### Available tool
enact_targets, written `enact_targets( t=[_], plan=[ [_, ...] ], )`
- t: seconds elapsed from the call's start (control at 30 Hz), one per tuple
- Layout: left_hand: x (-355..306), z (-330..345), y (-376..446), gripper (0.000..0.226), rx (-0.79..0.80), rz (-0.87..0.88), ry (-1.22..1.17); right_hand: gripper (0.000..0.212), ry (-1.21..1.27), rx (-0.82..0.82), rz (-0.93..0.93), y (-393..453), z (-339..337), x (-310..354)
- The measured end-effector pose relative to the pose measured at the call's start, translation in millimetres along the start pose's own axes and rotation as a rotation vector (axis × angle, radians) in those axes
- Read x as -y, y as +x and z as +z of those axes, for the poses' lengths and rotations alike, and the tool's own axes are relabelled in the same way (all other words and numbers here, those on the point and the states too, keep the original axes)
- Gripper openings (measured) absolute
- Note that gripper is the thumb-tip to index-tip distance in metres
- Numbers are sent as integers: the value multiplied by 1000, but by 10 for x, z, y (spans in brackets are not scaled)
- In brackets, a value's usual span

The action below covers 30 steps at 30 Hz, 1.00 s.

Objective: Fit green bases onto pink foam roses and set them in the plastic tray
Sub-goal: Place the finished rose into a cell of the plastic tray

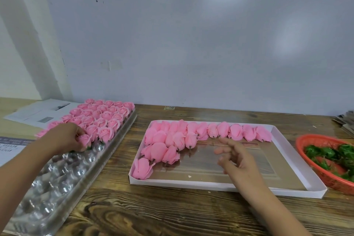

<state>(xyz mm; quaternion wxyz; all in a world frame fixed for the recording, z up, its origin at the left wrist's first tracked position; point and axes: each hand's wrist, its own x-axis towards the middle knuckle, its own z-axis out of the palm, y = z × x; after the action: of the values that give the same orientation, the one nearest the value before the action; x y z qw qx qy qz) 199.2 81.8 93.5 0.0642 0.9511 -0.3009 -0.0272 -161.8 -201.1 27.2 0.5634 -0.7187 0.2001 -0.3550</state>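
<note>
Two bare hands work over a wooden table (172, 214). On the left, the left hand (67, 137) curls its fingers round one pink foam rose (85, 139) and holds it at the edge of the filled rows in the clear plastic tray (57, 178); a bit of green shows under the bloom, though whether the rose already sits in a cup I cannot tell. Finished roses (103, 115) stand upright and packed close together across the far half of that tray, while the near half shows bare round cups.

In the middle lies a shallow white cardboard box (229, 188). Loose roses (191, 132) lie on their sides in it, one row along the far wall and more heaped toward the far left corner (short dark stubs show at their ends). The right hand (237, 161) hovers above the bare bottom of this box, fingers loosely spread and grasping nothing, apart from the nearest blooms.

At the right edge stands an orange mesh basket (306, 145) holding green bases (329, 153) in a loose pile. Printed sheets of paper (38, 113) lie at the far left, partly under the tray. Behind the table rises a pale board (191, 44) fixed to the wall.
</note>
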Motion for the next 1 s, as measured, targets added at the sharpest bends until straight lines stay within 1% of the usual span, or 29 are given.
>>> enact_targets(
  t=[0.07,0.17,0.27,0.37,0.6,0.73,0.83,0.93,1.0],
  plan=[
    [-6,3,28,23,25,2,41,46,-7,3,0,2,2,-12],
    [-7,43,97,30,18,-12,135,47,-14,2,-5,9,4,-37],
    [-6,68,164,28,-11,-27,246,48,-25,2,-7,17,-6,-59],
    [-1,67,225,30,20,-19,313,50,-31,2,-10,22,-6,-73],
    [20,99,289,34,32,-28,344,48,-32,4,-8,18,-8,-47],
    [67,140,296,36,8,-22,352,48,-33,1,-8,14,-10,-42],
    [127,157,273,31,-10,13,359,48,-41,6,-17,5,-6,-45],
    [113,93,188,17,-40,98,460,48,-47,2,-17,5,-3,-44],
    [60,54,103,24,-57,126,556,49,-49,-2,-17,4,5,-46]
  ],
)
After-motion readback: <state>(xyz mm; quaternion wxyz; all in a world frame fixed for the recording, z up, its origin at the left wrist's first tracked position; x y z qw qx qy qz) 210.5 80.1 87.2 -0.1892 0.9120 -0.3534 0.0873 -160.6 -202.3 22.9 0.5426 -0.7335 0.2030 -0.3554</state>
